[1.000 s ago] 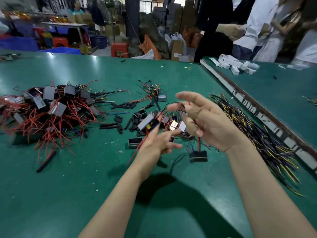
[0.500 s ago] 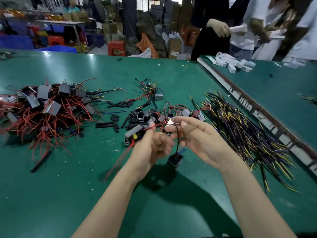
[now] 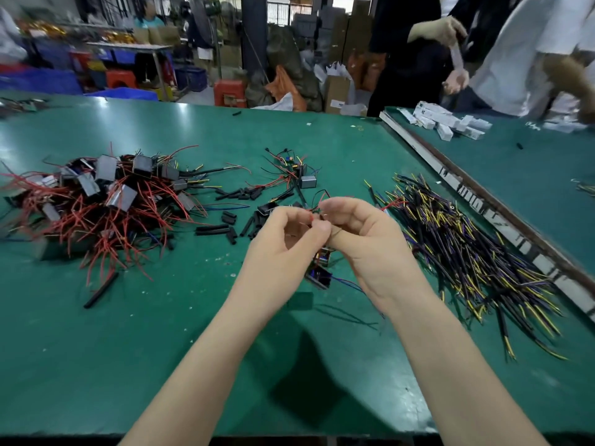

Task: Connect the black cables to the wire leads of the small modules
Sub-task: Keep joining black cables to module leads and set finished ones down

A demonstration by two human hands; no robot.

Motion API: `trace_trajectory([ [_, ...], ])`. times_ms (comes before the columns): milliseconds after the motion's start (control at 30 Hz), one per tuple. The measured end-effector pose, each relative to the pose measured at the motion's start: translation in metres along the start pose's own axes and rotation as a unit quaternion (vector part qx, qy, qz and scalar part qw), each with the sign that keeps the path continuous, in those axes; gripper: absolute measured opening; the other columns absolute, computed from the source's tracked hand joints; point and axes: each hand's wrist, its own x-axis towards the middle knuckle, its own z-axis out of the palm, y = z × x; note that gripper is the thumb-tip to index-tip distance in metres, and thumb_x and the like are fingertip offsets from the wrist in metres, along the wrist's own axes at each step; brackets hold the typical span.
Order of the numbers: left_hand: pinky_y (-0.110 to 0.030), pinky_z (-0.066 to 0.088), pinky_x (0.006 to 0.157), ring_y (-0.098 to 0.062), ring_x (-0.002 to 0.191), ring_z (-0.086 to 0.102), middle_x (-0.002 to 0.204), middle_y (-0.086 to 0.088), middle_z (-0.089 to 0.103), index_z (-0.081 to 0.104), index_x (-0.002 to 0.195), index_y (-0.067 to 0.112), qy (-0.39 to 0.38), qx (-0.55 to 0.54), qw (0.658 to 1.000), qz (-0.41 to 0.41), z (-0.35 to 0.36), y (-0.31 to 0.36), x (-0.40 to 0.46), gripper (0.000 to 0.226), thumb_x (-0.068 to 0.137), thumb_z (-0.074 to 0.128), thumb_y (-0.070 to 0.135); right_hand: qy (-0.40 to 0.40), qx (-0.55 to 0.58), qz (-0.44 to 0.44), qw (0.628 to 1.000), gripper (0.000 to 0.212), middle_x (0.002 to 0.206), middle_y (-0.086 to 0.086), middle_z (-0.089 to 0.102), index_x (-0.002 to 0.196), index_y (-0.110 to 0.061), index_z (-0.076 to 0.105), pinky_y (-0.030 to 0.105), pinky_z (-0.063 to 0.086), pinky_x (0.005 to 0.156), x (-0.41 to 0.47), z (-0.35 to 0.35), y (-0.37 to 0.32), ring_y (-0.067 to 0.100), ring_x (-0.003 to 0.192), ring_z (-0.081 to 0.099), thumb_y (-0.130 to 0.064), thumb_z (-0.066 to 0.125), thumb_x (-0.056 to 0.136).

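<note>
My left hand (image 3: 286,243) and my right hand (image 3: 363,239) meet fingertip to fingertip above the green table (image 3: 161,333). Both pinch thin wire leads where they join. A small black module (image 3: 318,275) hangs below the hands on those leads, with a blue wire trailing to the right. What lies inside the left palm is hidden. A heap of black cables with yellow and purple ends (image 3: 467,249) lies to the right. A pile of modules with red leads (image 3: 96,201) lies to the left.
Short black sleeve pieces (image 3: 235,220) are scattered between the piles, and a few loose modules (image 3: 302,178) lie behind the hands. A taped table seam (image 3: 483,201) runs diagonally on the right. People stand at the far right table by white boxes (image 3: 447,120).
Both hands have drawn together and risen slightly, fingertips now touching over the leads. The module swung under the hands, nearer to me. The grey module the left hand held is no longer seen.
</note>
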Motion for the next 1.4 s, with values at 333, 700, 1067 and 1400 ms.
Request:
trace_trajectory([
  [333,-0.02,0.043,0.07,-0.004,0.072,0.054,0.082,0.003,0.065,0.061,0.083,0.024,0.095,0.077,0.988,0.097,0.001,-0.01,0.007,0.009,0.092,0.06,0.026,0.032,-0.15,0.006,0.988,0.019,0.068,-0.007,0.064,0.092,-0.025,0.068,0.018,0.051,0.069,-0.006,-0.006,0.003,0.001,0.064,0.057,-0.008,0.069,0.084],
  [700,-0.021,0.049,0.076,-0.013,0.091,0.068,0.082,0.006,0.072,0.053,0.079,0.023,0.126,-0.318,0.937,0.066,-0.021,-0.005,0.005,0.028,0.101,0.037,0.03,0.024,0.16,0.023,0.987,0.018,0.068,-0.006,0.065,0.08,-0.025,0.077,0.013,0.048,0.057,-0.007,-0.016,-0.003,0.004,0.065,0.063,-0.024,0.059,0.08],
  [1067,-0.013,0.04,0.051,0.003,0.057,0.054,0.069,0.012,0.065,0.065,0.085,0.021,0.05,-0.024,0.99,-0.132,-0.013,-0.051,-0.007,0.013,0.093,0.057,0.029,0.131,-0.126,0.166,0.969,0.01,0.067,0.003,0.06,0.08,-0.009,0.067,0.019,0.045,0.048,-0.019,-0.028,0.062,0.007,0.052,0.056,-0.016,0.066,0.088],
  [1400,-0.004,0.038,0.06,0.01,0.059,0.054,0.068,0.021,0.062,0.069,0.093,0.027,-0.034,0.232,0.971,0.034,0.004,-0.066,-0.003,0.016,0.086,0.063,0.014,0.018,-0.363,-0.053,0.93,0.028,0.104,-0.02,0.059,0.112,-0.034,0.063,0.014,0.038,0.084,-0.014,-0.026,0.068,0.001,0.103,0.051,-0.046,0.049,0.092],
])
